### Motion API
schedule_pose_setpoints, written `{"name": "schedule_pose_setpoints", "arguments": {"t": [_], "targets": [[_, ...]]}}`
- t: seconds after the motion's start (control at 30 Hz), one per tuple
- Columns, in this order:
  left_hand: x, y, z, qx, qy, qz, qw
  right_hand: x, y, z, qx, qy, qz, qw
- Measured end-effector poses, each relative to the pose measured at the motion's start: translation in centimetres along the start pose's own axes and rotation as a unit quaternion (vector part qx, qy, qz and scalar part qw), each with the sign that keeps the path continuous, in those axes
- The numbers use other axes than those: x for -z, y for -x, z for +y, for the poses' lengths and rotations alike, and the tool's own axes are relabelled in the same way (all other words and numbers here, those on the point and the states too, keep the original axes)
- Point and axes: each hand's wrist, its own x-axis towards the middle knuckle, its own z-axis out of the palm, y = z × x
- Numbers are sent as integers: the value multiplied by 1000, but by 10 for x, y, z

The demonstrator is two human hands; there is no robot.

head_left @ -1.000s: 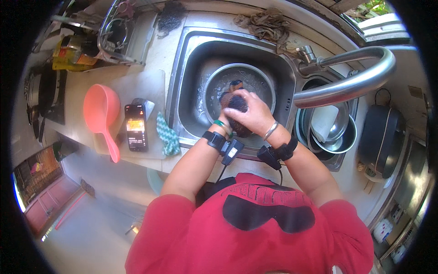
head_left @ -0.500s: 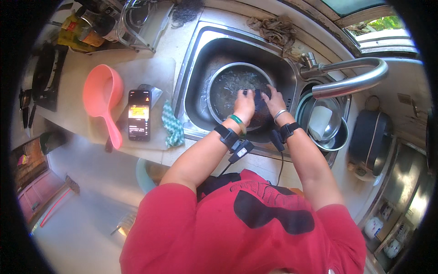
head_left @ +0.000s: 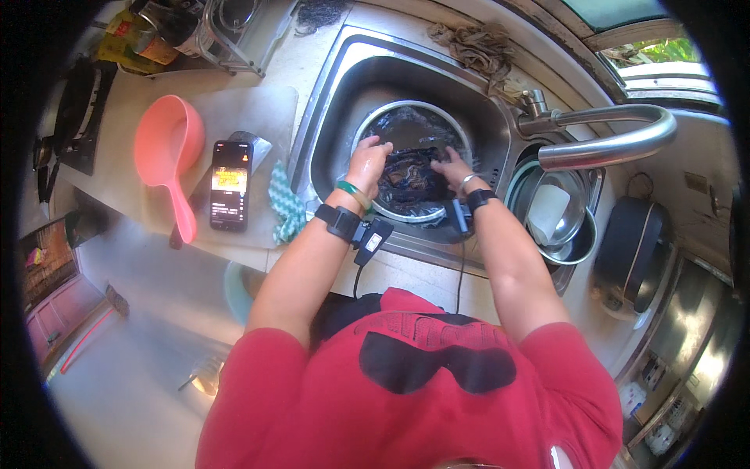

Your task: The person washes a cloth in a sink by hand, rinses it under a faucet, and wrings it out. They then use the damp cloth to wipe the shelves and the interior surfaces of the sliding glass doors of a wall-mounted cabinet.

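A round metal basin [head_left: 418, 105] of water stands in the steel sink [head_left: 332, 102]. A dark, wrinkled, cloth-like piece [head_left: 414, 178] with a brownish middle lies spread in the basin; its exact kind is unclear. My left hand [head_left: 369, 166], with a green bangle at the wrist, has its fingers closed at the piece's left edge. At the opposite edge, my right hand [head_left: 455, 172], wearing a silver bangle, grips it with bent fingers. Parts of the fingertips are hidden by the dark piece and the water.
A curved faucet [head_left: 609, 113] arches over the right side. Beneath it sit stacked metal bowls [head_left: 582, 234]. On the left counter are a pink ladle [head_left: 168, 144], a phone [head_left: 231, 186] and a green-white cloth [head_left: 287, 199]. A brown rag [head_left: 476, 48] lies behind the sink.
My hands have moved apart, the left one further left. The dark piece, bunched between them before, is now spread wide. The view has shifted slightly.
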Motion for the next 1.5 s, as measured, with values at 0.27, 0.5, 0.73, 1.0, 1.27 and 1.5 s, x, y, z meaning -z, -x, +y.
{"name": "schedule_pose_setpoints", "arguments": {"t": [0.27, 0.5, 0.73, 1.0, 1.27, 1.5], "targets": [[-4, 2, -9, 147, 22, -7, 989, -8, -35, 19, 38, 55, -22, 998], [-16, -11, -22, 196, 20, -39, 980, -13, -16, 12, 88, -148, -67, 983], [-11, -24, -36, 190, 200, -187, 943, 6, 128, -76, 129, -387, -292, 865], [-56, -17, -50, 136, 379, -317, 859, 8, 139, -64, 442, 48, -18, 895], [-65, -1, -42, 107, 280, -87, 950, -25, 95, -26, 501, 230, 206, 809], [-55, -22, -74, 73, 60, 45, 995, -17, 34, -28, 303, 273, 135, 903]]}}
